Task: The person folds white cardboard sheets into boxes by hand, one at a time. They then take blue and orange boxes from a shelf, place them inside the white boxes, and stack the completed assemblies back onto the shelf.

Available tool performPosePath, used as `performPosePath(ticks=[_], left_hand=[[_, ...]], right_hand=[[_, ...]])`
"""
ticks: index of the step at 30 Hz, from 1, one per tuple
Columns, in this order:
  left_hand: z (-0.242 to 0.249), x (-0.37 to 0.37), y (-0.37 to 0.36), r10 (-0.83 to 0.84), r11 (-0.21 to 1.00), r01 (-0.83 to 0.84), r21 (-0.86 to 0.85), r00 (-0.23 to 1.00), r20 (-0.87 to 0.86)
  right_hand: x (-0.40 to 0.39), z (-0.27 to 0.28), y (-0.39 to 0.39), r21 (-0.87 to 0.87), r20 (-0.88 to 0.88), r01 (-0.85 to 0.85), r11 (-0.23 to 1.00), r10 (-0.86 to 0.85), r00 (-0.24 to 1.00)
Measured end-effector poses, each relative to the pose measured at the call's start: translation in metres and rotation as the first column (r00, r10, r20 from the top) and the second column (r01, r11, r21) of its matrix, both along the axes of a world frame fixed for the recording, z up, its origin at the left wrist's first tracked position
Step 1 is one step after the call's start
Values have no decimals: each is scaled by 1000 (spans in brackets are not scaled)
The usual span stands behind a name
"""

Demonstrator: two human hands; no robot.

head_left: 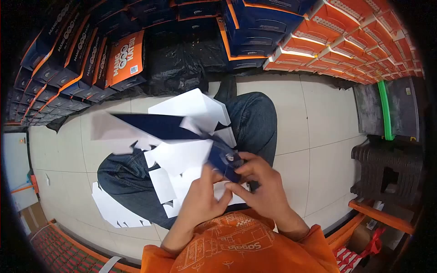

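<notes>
I hold a flat die-cut cardboard box blank (182,136), white inside and dark blue outside, over my lap. My left hand (202,198) grips its near white flap from below. My right hand (259,182) pinches a dark blue tab of the same blank, fingers curled on it. The blank stretches away to the upper left, partly blurred. My jeans-clad knees (252,123) are under it.
Another white blank (111,209) lies on the tiled floor by my left leg. Stacks of blue and orange boxes (82,50) stand at the far left, orange-white boxes (346,36) at the far right. A black plastic stool (387,168) is on the right.
</notes>
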State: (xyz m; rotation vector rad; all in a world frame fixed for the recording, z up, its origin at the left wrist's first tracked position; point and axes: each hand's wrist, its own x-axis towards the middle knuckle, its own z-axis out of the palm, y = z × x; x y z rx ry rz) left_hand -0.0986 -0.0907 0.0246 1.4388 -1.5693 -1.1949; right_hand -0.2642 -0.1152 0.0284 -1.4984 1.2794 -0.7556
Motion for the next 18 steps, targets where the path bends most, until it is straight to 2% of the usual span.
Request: performPosePath(ticks=[1,2,3,4,5,6,7,8,9,11,12,13,14,15,16,17,18], left_hand=[[10,9,-2,-125,992,125,1,992,-2],[9,14,2,-156,982,159,-98,987,35],[15,18,5,-146,983,149,-106,989,39],[27,22,11,-66,996,64,-59,997,-43],[35,27,15,20,1000,-20,-4,992,-122],[37,37,18,36,999,-36,1,992,-121],[39,50,21,34,999,-31,31,996,-86],[39,59,23,35,998,-32,60,998,-47],[31,60,27,170,981,-161,112,983,-73],[14,79,29,145,986,-123,117,967,-209],[10,84,30,143,980,-102,172,958,-247],[4,89,31,165,977,-124,175,956,-243],[-2,91,32,157,985,-129,112,944,-289],[-5,92,32,141,990,-133,45,932,-335],[-4,92,29,127,992,-121,42,898,-421],[-1,94,27,134,991,-128,42,897,-422],[2,96,25,55,998,-52,19,901,-430]], right_hand=[[1,1,0,-1,-1,-6,1000,6,1000],[2,2,-1,47,-61,-92,995,95,994],[3,3,-3,98,-115,-175,980,186,976],[8,2,-6,96,-113,-184,978,194,974],[17,1,-12,27,93,-41,999,39,995],[27,0,-18,-4,303,109,994,-103,948],[34,-1,-25,5,499,256,967,-224,837],[21,11,-41,-120,99,-90,989,103,990],[26,12,-47,-321,-94,-406,856,398,912],[35,26,-44,-178,-196,-664,726,636,747],[39,24,-43,-182,-186,-680,710,654,733],[42,24,-39,-72,-139,-510,857,497,856],[44,24,-36,53,-122,-310,949,314,941],[45,25,-35,55,-124,-327,944,331,936],[46,27,-37,-108,-224,-546,831,515,827],[46,28,-37,-234,-349,-728,645,643,682],[49,31,-31,-231,-386,-708,667,606,696]])
